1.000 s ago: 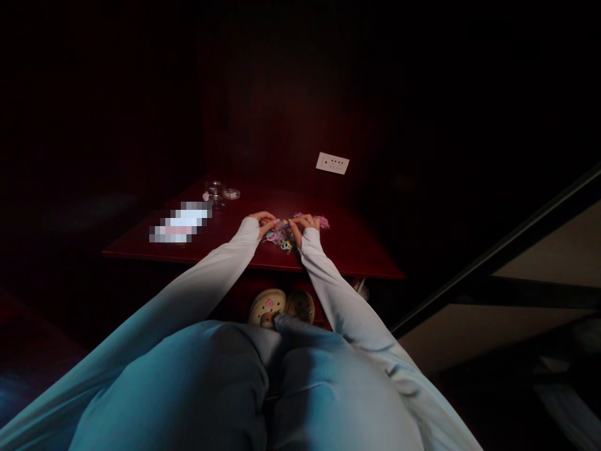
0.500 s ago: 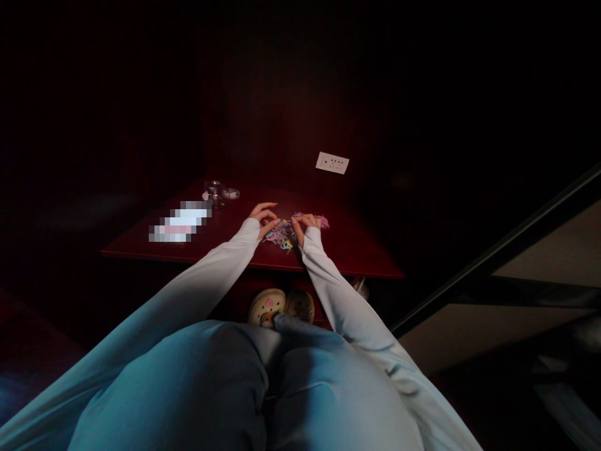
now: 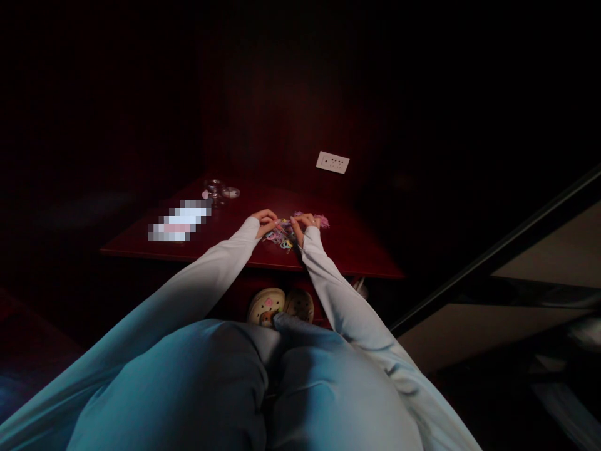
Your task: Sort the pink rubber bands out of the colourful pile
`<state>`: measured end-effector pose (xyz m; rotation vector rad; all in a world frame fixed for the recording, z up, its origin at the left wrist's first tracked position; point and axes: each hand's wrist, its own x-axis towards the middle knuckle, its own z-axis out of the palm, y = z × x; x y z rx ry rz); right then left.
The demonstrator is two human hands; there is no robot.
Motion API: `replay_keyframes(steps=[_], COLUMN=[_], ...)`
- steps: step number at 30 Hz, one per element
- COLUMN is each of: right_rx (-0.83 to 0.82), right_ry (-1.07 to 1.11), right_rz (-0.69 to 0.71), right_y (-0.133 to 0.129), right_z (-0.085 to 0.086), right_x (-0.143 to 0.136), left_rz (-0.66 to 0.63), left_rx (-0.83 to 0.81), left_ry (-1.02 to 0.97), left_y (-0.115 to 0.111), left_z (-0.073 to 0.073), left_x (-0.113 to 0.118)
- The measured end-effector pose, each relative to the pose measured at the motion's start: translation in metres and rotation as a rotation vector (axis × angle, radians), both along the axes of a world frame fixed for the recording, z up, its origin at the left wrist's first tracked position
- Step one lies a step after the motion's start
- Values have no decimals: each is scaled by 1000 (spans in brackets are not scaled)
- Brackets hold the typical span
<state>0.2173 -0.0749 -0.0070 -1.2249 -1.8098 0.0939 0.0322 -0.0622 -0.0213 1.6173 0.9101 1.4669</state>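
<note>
Over a dark red tabletop [image 3: 225, 241], my left hand [image 3: 266, 222] has its thumb and fingers drawn together in a pinch. Facing it from the right, my right hand [image 3: 304, 225] also pinches, its fingertips close to those of the left. Whatever sits in either pinch is too small to make out. Beneath and between the hands lies a loose heap of small pastel pieces [image 3: 284, 243], in pink, yellow, blue and white. Partly behind my right hand is a second heap of pink pieces [image 3: 323, 221].
To the left, a bright pixelated rectangle [image 3: 181, 220] lies on the table. Behind it stand a clear jar [image 3: 214, 186] and a round clear lid [image 3: 231, 193]. A white socket plate [image 3: 332, 162] is on the wall. Cream clogs [image 3: 267, 305] show below the table's front edge.
The fingers of my left hand, raised and spread before, have come down and closed towards the thumb. My right hand has stayed nearly in place.
</note>
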Motion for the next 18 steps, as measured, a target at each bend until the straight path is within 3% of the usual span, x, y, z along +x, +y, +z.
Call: replay_keyframes(steps=[13, 18], right_rx=[12, 10], right_ry=[21, 2], right_rz=[26, 21], right_y=[5, 4], right_z=[-4, -4], right_x=[1, 1], left_rz=[81, 42], left_rx=[34, 41], left_ry=[65, 33], left_y=[3, 6], left_z=[0, -3], left_x=[-7, -6])
